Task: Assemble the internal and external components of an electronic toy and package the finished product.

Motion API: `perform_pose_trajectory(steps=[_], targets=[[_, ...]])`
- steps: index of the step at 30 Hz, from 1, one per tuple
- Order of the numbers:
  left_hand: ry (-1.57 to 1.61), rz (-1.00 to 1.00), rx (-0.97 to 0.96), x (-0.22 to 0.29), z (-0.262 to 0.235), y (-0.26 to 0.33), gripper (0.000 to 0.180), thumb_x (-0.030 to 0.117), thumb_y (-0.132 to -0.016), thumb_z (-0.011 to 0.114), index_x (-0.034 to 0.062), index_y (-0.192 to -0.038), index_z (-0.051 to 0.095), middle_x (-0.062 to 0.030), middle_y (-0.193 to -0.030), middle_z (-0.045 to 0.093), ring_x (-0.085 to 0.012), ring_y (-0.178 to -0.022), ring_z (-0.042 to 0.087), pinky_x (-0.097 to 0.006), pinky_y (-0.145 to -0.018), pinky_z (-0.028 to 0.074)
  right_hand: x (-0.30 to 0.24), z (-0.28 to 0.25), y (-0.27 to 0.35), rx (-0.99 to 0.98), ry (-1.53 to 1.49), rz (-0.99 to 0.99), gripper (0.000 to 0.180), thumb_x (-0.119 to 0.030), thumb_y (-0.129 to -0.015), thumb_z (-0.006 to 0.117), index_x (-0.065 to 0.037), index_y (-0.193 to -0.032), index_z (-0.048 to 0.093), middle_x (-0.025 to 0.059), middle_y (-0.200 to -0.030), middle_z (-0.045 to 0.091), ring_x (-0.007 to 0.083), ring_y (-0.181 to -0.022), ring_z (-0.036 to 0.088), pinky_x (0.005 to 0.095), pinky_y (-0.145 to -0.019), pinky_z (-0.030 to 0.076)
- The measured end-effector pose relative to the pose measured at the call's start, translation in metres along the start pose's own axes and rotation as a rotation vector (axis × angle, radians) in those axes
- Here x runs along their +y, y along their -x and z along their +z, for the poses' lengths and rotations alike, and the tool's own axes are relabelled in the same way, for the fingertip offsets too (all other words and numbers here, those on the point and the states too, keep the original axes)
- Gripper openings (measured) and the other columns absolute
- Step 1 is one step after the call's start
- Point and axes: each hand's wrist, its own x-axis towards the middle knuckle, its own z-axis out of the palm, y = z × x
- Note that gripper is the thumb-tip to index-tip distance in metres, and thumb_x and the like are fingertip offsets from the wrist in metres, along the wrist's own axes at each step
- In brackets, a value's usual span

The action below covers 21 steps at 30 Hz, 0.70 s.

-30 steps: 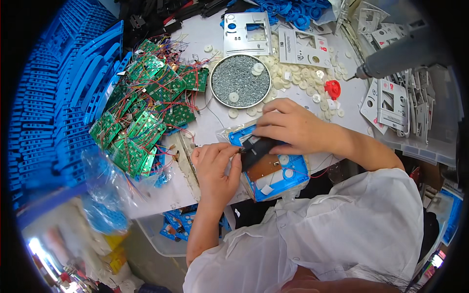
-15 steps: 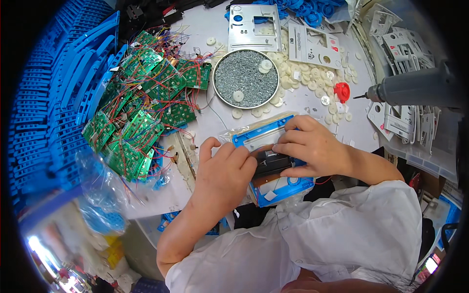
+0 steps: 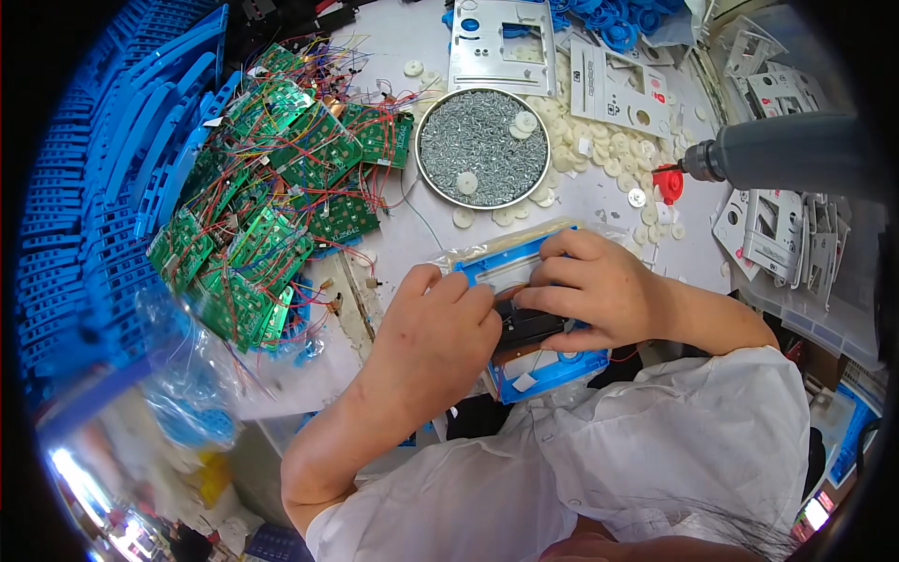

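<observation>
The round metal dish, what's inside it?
The round metal dish is full of small grey screws, with a few white plastic discs lying on top. Its bottom cannot be seen, because the screws cover it.

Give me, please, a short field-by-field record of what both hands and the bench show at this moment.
left hand: pressing on the blue housing, fingers at its black insert
right hand: gripping the same housing from the far side
screw dish: round metal dish of small screws, behind the hands
circuit boards: green, wired, heaped to the left
white discs: scattered right of the dish
power screwdriver: hanging at upper right, untouched
</observation>
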Motion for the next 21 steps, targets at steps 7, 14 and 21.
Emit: perform_pose_trajectory(steps=[7,14,21], targets=[[0.0,0.041,-0.008,-0.0026,-0.0024,-0.003,0.002,0.016,-0.076,0.067,0.0144,-0.076,0.069,-0.0001,-0.082,0.058,-0.0187,-0.086,0.057,-0.035,-0.078,0.044,0.001,0.0011,-0.0047,-0.093,0.062,-0.028,0.05,-0.033,-0.076,0.081,-0.017,-0.121,0.066,0.0029,-0.111,0.061,0.0285,-0.107,0.056,0.045,-0.087,0.046],[-0.015,0.027,-0.033,-0.0003,-0.0019,-0.0026,0.001,0.016,-0.076,0.068,0.0141,-0.076,0.068,-0.0002,-0.081,0.057,-0.0178,-0.082,0.059,-0.034,-0.072,0.044,0.0024,-0.0005,-0.01,-0.196,0.088,-0.044,0.044,-0.034,-0.078,0.079,-0.021,-0.118,0.064,0.0006,-0.108,0.058,0.0237,-0.103,0.054,0.0417,-0.084,0.042],[0.029,-0.046,-0.032,0.0061,0.0008,0.0007,0.006,0.014,-0.077,0.068,0.0115,-0.076,0.063,-0.0026,-0.081,0.055,-0.0183,-0.076,0.061,-0.034,-0.06,0.05,-0.0013,0.0035,-0.0091,-0.141,0.134,-0.08,0.032,-0.035,-0.084,0.073,-0.021,-0.113,0.065,-0.0008,-0.103,0.058,0.0215,-0.096,0.054,0.0409,-0.082,0.042]])
